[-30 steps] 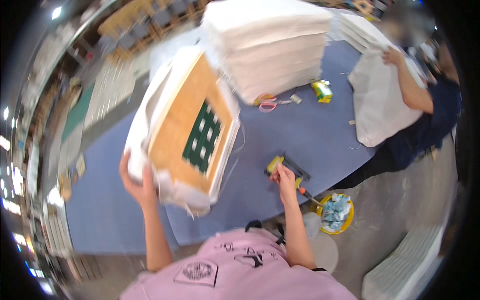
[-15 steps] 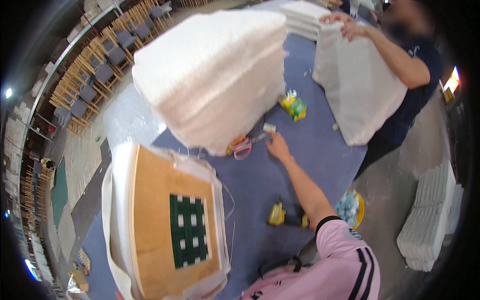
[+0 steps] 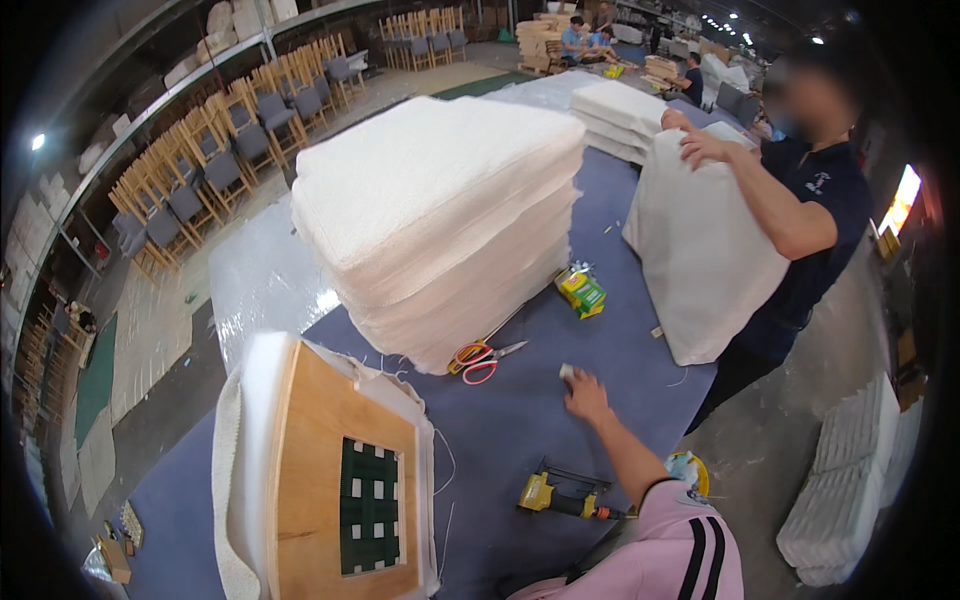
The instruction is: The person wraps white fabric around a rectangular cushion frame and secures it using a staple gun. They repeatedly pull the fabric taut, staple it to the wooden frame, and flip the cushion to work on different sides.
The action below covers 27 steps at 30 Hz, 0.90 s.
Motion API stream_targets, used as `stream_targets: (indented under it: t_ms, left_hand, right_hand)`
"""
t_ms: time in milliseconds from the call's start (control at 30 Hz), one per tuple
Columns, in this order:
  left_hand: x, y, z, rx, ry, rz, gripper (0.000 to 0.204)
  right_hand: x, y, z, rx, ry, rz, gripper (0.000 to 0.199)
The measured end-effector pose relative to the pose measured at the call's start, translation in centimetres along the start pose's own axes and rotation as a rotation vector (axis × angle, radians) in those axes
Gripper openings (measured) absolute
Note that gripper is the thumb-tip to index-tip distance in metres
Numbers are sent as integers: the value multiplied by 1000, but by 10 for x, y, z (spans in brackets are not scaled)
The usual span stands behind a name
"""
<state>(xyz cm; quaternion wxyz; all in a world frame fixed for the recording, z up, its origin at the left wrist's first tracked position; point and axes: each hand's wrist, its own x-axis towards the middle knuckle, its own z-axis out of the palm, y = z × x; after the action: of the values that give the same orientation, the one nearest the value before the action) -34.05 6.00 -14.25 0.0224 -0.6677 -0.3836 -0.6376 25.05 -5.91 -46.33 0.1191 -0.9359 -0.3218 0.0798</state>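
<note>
Right hand [image 3: 588, 398]: reaches over the blue table [image 3: 470, 425]; fingertips pinch a small white piece.
White piece [image 3: 567, 371]: at the tips of the right hand, just right of the scissors [image 3: 483, 361].
Left hand: outside the view; its state cannot be told.
Seat [image 3: 345, 430]: at the table's near left, wooden underside and green webbing [image 3: 371, 505] exposed, loose white cloth around its edge.
Scissors: flat on the table, blades pointing right, handles beside the cushion stack [image 3: 440, 235].
Nail gun [image 3: 560, 495]: yellow and black, lying on the table between seat and right forearm.
Box [image 3: 581, 292]: yellow and green, right of the cushion stack.
Co-worker [image 3: 815, 240]: across at right, both hands on a white cover [image 3: 705, 250].
</note>
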Motion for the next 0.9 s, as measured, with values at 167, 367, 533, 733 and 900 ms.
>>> stream_targets:
  t_ms: [167,367,533,733,900]
  left_hand:
    - [13,19,-9,-16,-126,179,36]
    - [20,58,-9,-97,-296,259,35]
    - [-11,57,-28,-70,-330,202,43]
    - [-12,119,-13,-331,-306,76,71]
    - [-10,128,-43,-260,-335,-20,78]
  right_hand:
    - [-107,-16,-23,112,-136,139,52]
    - [-112,-18,-3,241,66,339,40]
    - [-183,-72,-20,807,-103,157,35]
    - [-256,-112,-102,1620,-246,-89,38]
    - [-313,-203,-228,1714,-271,-344,35]
